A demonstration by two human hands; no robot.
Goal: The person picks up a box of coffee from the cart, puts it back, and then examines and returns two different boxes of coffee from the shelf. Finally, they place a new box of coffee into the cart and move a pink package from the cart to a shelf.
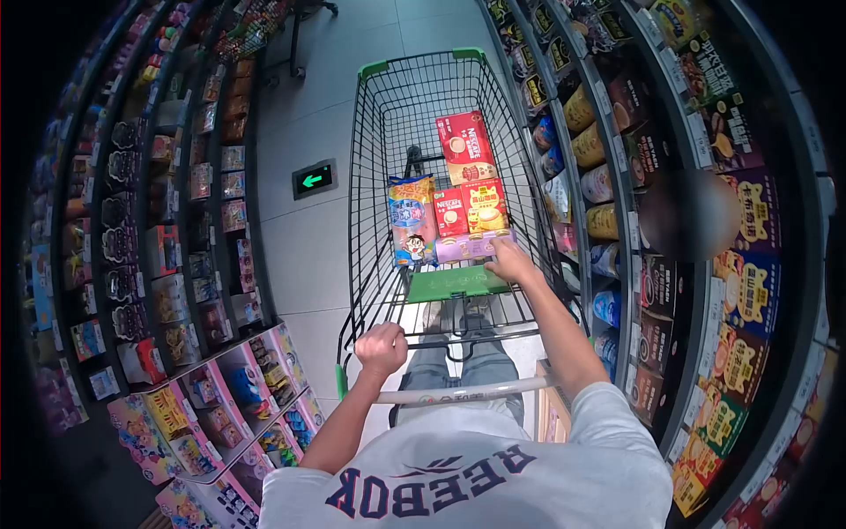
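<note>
Head view is showing the person's right hand (pixel 515 263) hanging over the cart (pixel 469 54) at the right end of a purple box (pixel 460 249), which is lying nearest the person among the goods. The box's long axis is running from side to side across the cart, so most of its length is stretching leftward from the right hand's grip and lying slightly forward of it. The right hand is clearly being the nearer one; the left hand (pixel 381 348) is resting well back, near the left end of the handle (pixel 467 389). The right grip is standing partly curled, with its fingertips at the box; whether they are pinching, pressing or only hovering, I cannot tell. The left grip is forming a closed fist, and what it is holding, if anything, is not showing clearly. Just beyond the purple box, a yellow box (pixel 485 212) and a small red box (pixel 450 214) are lying side by side, with a larger red box (pixel 463 145) further forward. A blue snack bag (pixel 411 212) is lying to their left, and a green panel (pixel 458 283) is spanning the near side.
</note>
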